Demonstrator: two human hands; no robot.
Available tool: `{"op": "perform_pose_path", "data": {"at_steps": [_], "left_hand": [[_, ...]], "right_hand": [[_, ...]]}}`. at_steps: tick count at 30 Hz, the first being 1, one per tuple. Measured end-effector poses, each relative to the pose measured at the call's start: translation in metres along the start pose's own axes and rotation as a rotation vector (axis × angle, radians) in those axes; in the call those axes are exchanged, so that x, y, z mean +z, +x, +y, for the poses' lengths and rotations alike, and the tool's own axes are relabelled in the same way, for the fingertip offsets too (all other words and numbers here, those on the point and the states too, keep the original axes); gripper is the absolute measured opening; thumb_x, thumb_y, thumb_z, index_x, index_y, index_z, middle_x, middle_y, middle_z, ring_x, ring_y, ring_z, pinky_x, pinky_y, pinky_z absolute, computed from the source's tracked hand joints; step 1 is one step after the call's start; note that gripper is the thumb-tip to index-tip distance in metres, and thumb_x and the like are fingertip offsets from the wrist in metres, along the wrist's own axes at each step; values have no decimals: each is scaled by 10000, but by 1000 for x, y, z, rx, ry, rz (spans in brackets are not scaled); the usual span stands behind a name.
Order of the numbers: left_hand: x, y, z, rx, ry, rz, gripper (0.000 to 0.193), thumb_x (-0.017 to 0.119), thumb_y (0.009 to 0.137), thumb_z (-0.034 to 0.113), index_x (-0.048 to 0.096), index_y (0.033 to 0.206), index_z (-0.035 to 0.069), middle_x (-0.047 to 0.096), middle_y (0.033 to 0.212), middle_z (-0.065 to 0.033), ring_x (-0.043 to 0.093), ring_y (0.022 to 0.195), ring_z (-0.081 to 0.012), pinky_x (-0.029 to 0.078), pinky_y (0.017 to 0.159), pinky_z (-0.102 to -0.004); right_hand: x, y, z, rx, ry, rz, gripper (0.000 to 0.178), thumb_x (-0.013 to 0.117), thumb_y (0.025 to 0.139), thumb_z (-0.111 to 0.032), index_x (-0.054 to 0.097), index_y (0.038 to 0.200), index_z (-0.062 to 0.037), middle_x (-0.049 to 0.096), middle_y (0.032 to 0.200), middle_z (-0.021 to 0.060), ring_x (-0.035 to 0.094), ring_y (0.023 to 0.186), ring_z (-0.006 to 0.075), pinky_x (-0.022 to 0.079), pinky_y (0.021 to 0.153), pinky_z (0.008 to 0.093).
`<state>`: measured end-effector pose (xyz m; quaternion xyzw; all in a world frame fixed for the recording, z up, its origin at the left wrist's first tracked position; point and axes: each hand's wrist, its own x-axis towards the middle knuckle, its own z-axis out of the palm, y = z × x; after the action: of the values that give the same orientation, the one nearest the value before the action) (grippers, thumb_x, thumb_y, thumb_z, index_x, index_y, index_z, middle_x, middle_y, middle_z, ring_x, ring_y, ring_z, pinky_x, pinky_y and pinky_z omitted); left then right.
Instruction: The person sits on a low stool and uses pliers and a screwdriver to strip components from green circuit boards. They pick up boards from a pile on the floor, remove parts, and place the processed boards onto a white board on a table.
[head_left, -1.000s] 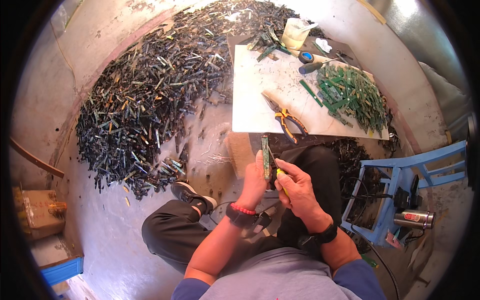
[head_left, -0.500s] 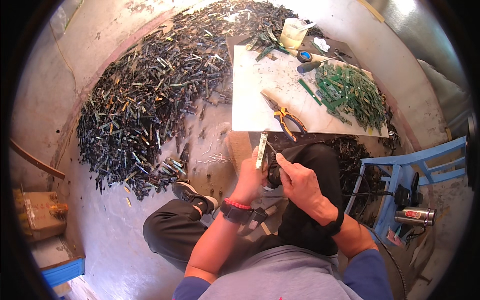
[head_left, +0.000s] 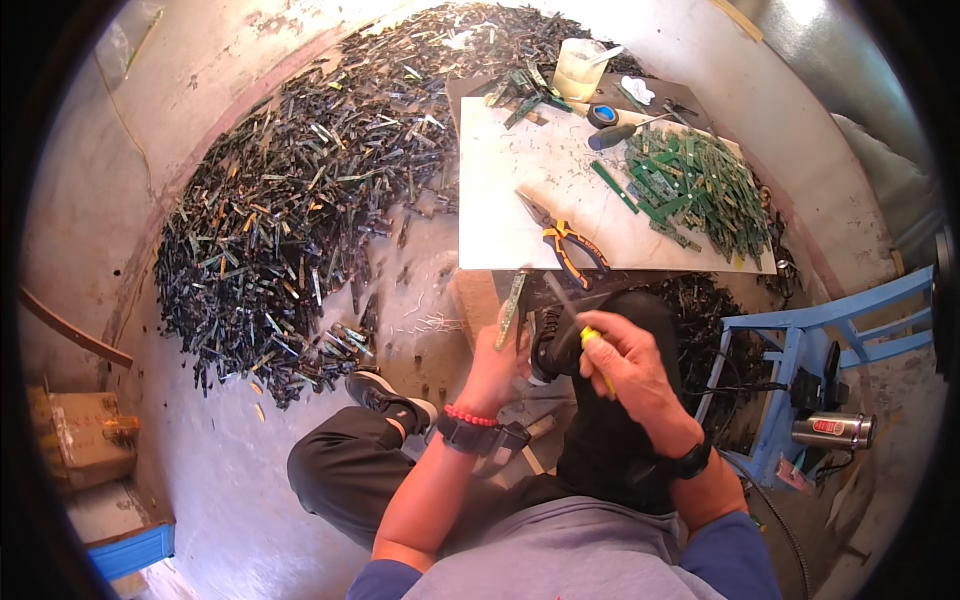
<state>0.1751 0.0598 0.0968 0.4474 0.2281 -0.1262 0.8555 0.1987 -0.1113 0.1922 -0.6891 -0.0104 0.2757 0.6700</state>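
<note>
My left hand [head_left: 497, 362] is closed around a narrow circuit board strip [head_left: 511, 310], which sticks up over the fingers toward the table edge. To its right, my right hand [head_left: 632, 362] grips a screwdriver [head_left: 589, 334] by its yellow handle. The metal shaft points up and left, its tip apart from the strip. Combination-style pliers [head_left: 566, 243] with orange and black handles lie at the near edge of the white board [head_left: 500, 180]. A heap of green circuit board strips [head_left: 705, 195] covers the board's right side.
A huge pile of dark strips [head_left: 290, 220] spreads over the floor at left. On the table's far side are a plastic cup [head_left: 577, 72], a tape roll [head_left: 603, 115] and another screwdriver [head_left: 612, 135]. A blue chair [head_left: 770, 350] with a steel flask [head_left: 832, 430] stands at right.
My right hand has drawn back to the right with the screwdriver, opening a gap to the strip. The strip has turned in my left hand, which moved slightly left and down.
</note>
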Motion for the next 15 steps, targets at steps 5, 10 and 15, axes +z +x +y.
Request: {"op": "perform_pose_path", "data": {"at_steps": [5, 10, 15], "left_hand": [[1, -7, 3, -33, -52, -61, 456, 455, 948, 474, 379, 661, 129, 289, 542, 51, 265, 443, -83, 331, 442, -271], [-1, -18, 5, -78, -37, -111, 452, 430, 966, 450, 368, 660, 123, 273, 540, 45, 248, 453, -93, 318, 456, -272], [-21, -34, -3, -5, 38, -76, 476, 413, 968, 462, 354, 642, 121, 278, 534, 34, 247, 453, -96, 318, 458, -271]], "right_hand": [[-34, 55, -10, -579, -910, 484, 268, 610, 807, -120, 600, 1059, -29, 628, 864, 194, 609, 762, 358, 477, 666, 406], [-64, 111, -13, -564, -1045, 451, 270, 599, 803, -155, 608, 1049, -43, 623, 926, 186, 593, 836, 384, 465, 719, 438], [-49, 118, -18, -904, -1118, 621, 212, 620, 773, -111, 614, 961, -13, 631, 915, 137, 585, 882, 342, 479, 762, 402]]}}
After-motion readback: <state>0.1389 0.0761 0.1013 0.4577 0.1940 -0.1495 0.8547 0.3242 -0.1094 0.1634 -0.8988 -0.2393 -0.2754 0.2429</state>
